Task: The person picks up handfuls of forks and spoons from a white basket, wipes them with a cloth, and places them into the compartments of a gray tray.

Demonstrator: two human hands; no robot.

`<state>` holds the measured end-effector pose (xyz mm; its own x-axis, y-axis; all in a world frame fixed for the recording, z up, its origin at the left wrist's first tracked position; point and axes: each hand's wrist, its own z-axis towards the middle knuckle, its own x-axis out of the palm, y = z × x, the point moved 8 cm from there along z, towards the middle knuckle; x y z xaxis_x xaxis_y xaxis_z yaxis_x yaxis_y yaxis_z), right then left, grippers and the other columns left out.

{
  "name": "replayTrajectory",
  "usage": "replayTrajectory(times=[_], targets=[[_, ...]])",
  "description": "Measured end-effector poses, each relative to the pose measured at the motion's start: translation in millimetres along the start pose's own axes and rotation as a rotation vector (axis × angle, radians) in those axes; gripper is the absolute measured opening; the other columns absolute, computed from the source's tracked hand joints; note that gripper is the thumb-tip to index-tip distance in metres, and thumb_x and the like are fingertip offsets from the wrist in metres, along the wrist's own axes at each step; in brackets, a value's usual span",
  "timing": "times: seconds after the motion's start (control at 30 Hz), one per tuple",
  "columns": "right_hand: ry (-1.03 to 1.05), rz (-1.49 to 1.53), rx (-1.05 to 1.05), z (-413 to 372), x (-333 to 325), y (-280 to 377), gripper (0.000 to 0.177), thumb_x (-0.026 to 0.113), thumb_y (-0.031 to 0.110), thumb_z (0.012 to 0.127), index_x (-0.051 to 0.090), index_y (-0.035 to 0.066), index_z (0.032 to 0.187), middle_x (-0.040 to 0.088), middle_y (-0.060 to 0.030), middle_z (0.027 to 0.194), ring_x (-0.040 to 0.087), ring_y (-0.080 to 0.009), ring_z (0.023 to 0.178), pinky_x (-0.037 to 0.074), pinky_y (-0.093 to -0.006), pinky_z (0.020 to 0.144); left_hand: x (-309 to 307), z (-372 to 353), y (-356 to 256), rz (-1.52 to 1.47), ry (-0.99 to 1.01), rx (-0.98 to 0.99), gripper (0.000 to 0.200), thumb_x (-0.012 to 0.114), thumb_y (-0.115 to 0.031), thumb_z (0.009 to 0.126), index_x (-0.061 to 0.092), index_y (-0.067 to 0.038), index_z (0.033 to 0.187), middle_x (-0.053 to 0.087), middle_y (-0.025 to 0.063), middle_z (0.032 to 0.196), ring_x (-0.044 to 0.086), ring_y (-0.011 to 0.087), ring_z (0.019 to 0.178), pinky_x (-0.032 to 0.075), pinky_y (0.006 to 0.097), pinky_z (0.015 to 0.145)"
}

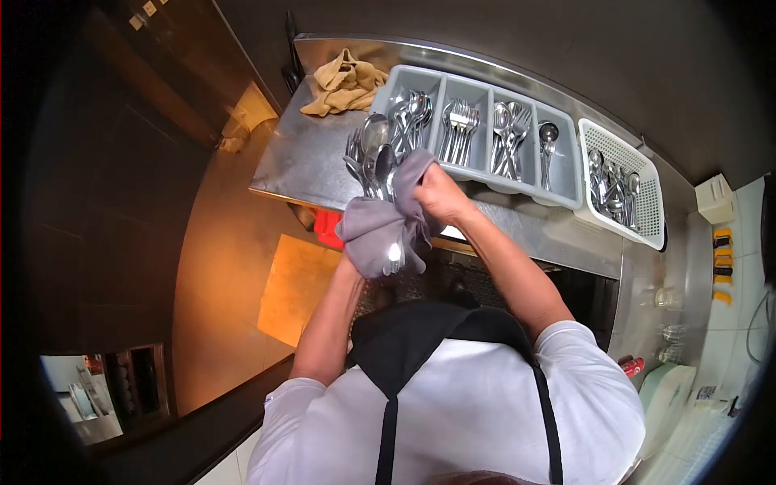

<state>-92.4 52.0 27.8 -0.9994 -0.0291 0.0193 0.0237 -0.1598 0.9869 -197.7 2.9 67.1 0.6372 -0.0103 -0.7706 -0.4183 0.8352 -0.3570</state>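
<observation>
Head view: left grip (pixel 356 257) buried in grey cloth (pixel 373 234), closed around cutlery (pixel 373 158) handles. Right grip (pixel 440 194) pinched cloth over the bundle, above table (pixel 299 153) edge, near tray (pixel 529 187).

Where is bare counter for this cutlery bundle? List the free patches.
Free: the bare left end of the steel counter, between the tan cloth and the front edge; also the front strip between the grey cutlery tray and the counter lip, right of the right hand gripping the grey cloth. Crowded: the back, filled by that tray and the white basket.
</observation>
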Motion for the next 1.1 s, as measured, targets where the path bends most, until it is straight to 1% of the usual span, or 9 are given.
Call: replayTrajectory(times=[0.13,0.27,0.37,0.4,0.5,0.67,0.83,0.97,1.1], targets=[[-0.117,-0.407,-0.293,10,-18,23,0.008,0.052,0.002,0.08,0.059,0.0,0.083,0.06,-0.0064,0.082,0.056,-0.0141,0.077,0.046,-0.029,0.071,6,-15,12,-0.295,-0.11,-0.037,0.009,0.06,-0.01,0.068,0.06,-0.006,0.06,0.058,0.0082,0.059,0.058,0.023,0.053,0.046,0.0315,0.051],[-0.38,-0.289,-0.059,4,-46,5,0.017,0.044,0.008,0.087,0.058,-0.001,0.084,0.06,-0.007,0.081,0.056,-0.0163,0.074,0.046,-0.0299,0.07,16,-23,14,-0.352,-0.169,-0.089,0.009,0.059,-0.013,0.069,0.061,-0.007,0.063,0.058,0.0085,0.06,0.059,0.0234,0.055,0.047,0.0319,0.053],[-0.349,-0.258,-0.153,-20,-17,-8,0.017,0.044,0.004,0.082,0.058,-0.004,0.087,0.062,-0.0131,0.078,0.059,-0.0244,0.07,0.048,-0.0337,0.069,26,-15,17,-0.114,0.058,-0.12,0.007,0.058,-0.012,0.072,0.063,-0.007,0.072,0.06,0.0093,0.07,0.059,0.0244,0.065,0.047,0.0347,0.059],[-0.214,-0.315,-0.187,-19,-14,-3,0.019,0.044,0.013,0.09,0.057,-0.002,0.088,0.06,-0.0049,0.081,0.056,-0.0147,0.074,0.046,-0.0286,0.069,31,-13,18,-0.005,0.174,-0.131,0.008,0.057,-0.011,0.073,0.063,-0.007,0.076,0.061,0.0097,0.074,0.059,0.0247,0.069,0.047,0.0359,0.062],[-0.364,0.126,0.323,-20,-41,-25,0.021,0.045,0.015,0.092,0.058,-0.001,0.092,0.06,-0.0066,0.089,0.055,-0.0146,0.087,0.044,-0.0288,0.079,26,-5,9,-0.183,0.15,-0.095,0.008,0.054,-0.013,0.075,0.059,-0.007,0.072,0.059,0.0104,0.073,0.057,0.0255,0.067,0.045,0.0381,0.06],[-0.219,-0.127,0.068,-36,-25,-6,0.026,0.044,0.018,0.092,0.06,-0.002,0.1,0.061,-0.0077,0.095,0.054,-0.0148,0.089,0.044,-0.0303,0.081,37,-1,17,-0.323,0.015,-0.069,0.008,0.053,-0.012,0.077,0.059,-0.006,0.077,0.058,0.0108,0.075,0.057,0.026,0.069,0.045,0.0363,0.062],[-0.256,0.184,0.419,-3,-81,-92,0.024,0.045,0.018,0.09,0.058,0.0,0.097,0.06,-0.011,0.091,0.059,-0.0202,0.08,0.048,-0.0353,0.072,26,5,3,-0.121,-0.151,0.111,0.011,0.056,-0.011,0.075,0.063,-0.005,0.082,0.059,0.0118,0.077,0.058,0.0264,0.071,0.046,0.0368,0.064],[-0.193,0.307,0.243,-23,-55,-41,0.02,0.049,0.011,0.084,0.055,0.001,0.101,0.058,-0.0088,0.098,0.058,-0.0189,0.082,0.047,-0.0317,0.076,19,11,-2,-0.382,-0.132,0.033,0.007,0.055,-0.012,0.075,0.06,-0.007,0.073,0.056,0.0104,0.072,0.056,0.0281,0.067,0.044,0.04,0.061],[-0.015,0.065,0.079,-29,-42,-13,0.017,0.059,0.011,0.08,0.062,0.001,0.093,0.061,-0.004,0.091,0.056,-0.0149,0.09,0.044,-0.0309,0.081,24,19,-13,-0.127,0.048,0.027,0.011,0.055,-0.014,0.073,0.057,-0.007,0.065,0.052,0.0094,0.062,0.053,0.0283,0.058,0.043,0.0401,0.054]])
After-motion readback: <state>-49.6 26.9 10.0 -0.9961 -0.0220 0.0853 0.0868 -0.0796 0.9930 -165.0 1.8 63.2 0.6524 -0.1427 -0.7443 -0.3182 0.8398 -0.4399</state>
